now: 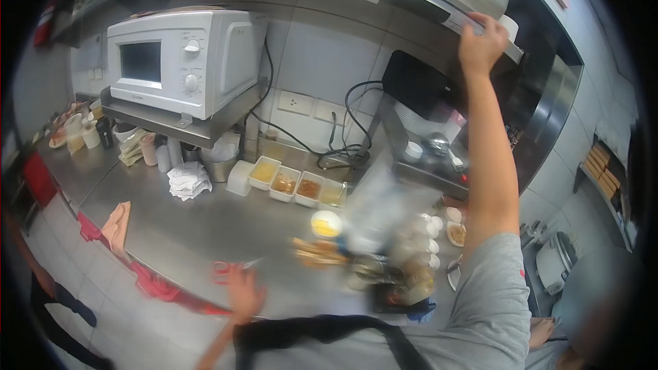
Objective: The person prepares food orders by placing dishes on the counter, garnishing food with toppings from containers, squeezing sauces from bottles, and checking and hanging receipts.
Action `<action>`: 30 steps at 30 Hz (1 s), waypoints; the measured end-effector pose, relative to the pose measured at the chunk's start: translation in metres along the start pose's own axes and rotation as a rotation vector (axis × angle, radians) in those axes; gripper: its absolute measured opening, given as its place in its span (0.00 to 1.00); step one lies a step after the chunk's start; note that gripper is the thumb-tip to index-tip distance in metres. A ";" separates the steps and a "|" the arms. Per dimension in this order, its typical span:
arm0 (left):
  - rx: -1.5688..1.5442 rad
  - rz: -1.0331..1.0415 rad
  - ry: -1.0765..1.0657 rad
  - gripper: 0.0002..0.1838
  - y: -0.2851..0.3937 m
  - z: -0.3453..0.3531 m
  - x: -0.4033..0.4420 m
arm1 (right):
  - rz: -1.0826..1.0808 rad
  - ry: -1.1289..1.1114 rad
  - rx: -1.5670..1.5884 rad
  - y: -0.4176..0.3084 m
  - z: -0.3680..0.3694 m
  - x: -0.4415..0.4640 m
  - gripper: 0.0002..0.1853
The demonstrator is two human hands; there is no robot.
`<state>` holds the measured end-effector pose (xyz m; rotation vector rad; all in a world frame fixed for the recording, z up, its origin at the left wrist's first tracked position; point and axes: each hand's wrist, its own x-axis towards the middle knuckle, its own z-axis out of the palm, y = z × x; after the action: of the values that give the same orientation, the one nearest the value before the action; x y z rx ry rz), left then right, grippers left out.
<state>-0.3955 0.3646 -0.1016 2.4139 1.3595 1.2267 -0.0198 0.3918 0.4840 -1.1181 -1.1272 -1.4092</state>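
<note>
My right hand (pixel 483 44) is raised to the metal shelf (pixel 411 0) at upper right. Its fingers curl over the shelf's edge beside a white rounded object (pixel 508 28); what they grip is partly hidden. Low on the steel counter (pixel 164 233), my left hand (pixel 245 294) rests near the front edge, slightly blurred, its fingers lying flat. Red-handled scissors (pixel 223 272) lie just by its fingertips. Further right are a bundle of brown sticks (pixel 319 252) and a white bowl with yellow contents (pixel 327 224).
A white microwave (pixel 185 62) stands on a raised shelf. Below it are folded white cloths (pixel 189 180) and several food tubs (pixel 283 183). A blurred clear plastic bag (pixel 384 212) and eggs (pixel 430 233) stand right of centre. Other people are at both sides.
</note>
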 end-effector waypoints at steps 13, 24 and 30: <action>-0.024 -0.036 0.037 0.29 0.002 -0.005 0.002 | 0.390 -0.487 0.888 -0.095 0.121 -0.013 0.24; -0.049 -0.036 0.007 0.28 0.007 -0.007 0.005 | 0.450 -0.390 1.062 -0.048 0.074 -0.020 0.27; -0.042 -0.045 -0.019 0.28 0.007 -0.006 0.004 | 0.435 -0.361 0.896 -0.012 0.055 -0.021 0.29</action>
<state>-0.3939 0.3621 -0.0916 2.3476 1.3612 1.2055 -0.0246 0.4503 0.4707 -0.8710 -1.4414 -0.2757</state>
